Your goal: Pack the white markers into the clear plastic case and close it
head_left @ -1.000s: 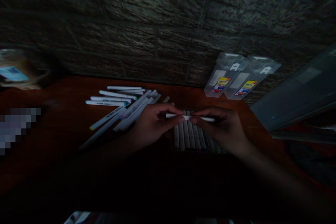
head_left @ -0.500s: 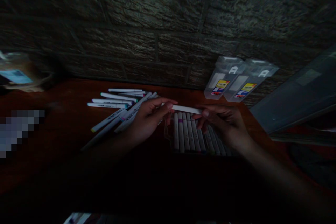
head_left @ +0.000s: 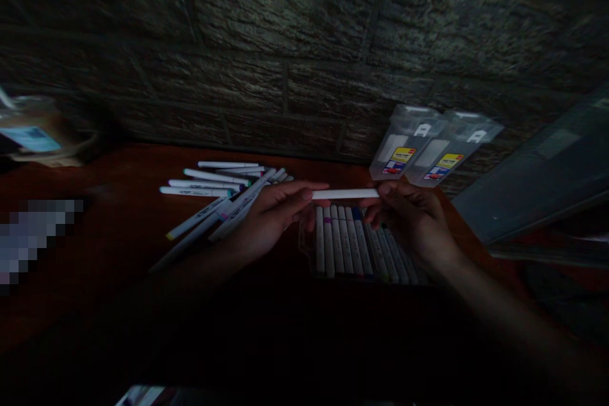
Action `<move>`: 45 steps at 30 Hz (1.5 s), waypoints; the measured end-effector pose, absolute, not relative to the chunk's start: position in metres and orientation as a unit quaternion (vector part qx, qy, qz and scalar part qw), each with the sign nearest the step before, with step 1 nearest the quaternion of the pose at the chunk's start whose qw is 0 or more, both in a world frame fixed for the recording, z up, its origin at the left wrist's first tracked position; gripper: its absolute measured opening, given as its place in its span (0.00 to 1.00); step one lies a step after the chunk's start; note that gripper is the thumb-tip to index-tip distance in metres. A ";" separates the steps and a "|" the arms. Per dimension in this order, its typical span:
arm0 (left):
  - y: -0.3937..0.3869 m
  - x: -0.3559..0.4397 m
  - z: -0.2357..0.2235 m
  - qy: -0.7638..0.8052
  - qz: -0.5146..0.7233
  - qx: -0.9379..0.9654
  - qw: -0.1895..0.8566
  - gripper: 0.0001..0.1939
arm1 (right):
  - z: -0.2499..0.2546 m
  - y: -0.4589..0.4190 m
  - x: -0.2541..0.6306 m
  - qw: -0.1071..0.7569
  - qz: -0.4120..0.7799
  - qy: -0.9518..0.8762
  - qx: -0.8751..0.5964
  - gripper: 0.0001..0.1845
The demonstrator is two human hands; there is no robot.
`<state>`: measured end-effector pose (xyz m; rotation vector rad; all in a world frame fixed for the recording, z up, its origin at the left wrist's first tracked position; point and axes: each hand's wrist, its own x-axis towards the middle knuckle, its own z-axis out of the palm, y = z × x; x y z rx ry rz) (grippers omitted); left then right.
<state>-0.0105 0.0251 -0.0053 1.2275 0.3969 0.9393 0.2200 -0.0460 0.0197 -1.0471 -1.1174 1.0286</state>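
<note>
A white marker (head_left: 345, 193) lies level between my two hands, above a row of markers. My left hand (head_left: 277, 212) pinches its left end with thumb and fingers. At the other end, my right hand (head_left: 419, 219) grips it the same way, its fingertips covering the tip. Below, several white markers (head_left: 345, 244) lie side by side in a clear case (head_left: 307, 244), partly hidden by my right hand. Left of my left hand, a loose pile of white markers (head_left: 209, 192) with coloured ends is spread on the wooden table (head_left: 114, 203).
Two clear plastic cases (head_left: 404, 146) with yellow and blue labels lean against the dark brick wall (head_left: 266, 89). A cup with a straw (head_left: 35, 127) stands at the far left. On the right rises a grey panel (head_left: 537, 165). The scene is very dim.
My hands have moved apart toward the marker's ends, and it has risen slightly, tilting and then levelling. More of the row beneath now shows.
</note>
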 end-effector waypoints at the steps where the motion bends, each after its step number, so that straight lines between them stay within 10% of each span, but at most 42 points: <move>1: 0.025 -0.011 -0.005 0.177 0.417 0.552 0.699 0.14 | 0.019 -0.045 0.221 0.606 0.447 -0.476 -0.455 0.10; 26: 0.022 -0.008 -0.003 0.253 0.393 0.676 0.570 0.13 | 0.012 -0.047 0.219 0.570 0.440 -0.519 -0.461 0.10; 45: 0.011 -0.008 -0.007 0.251 0.382 0.776 0.435 0.07 | 0.010 -0.062 0.208 0.464 0.195 -0.700 -0.506 0.05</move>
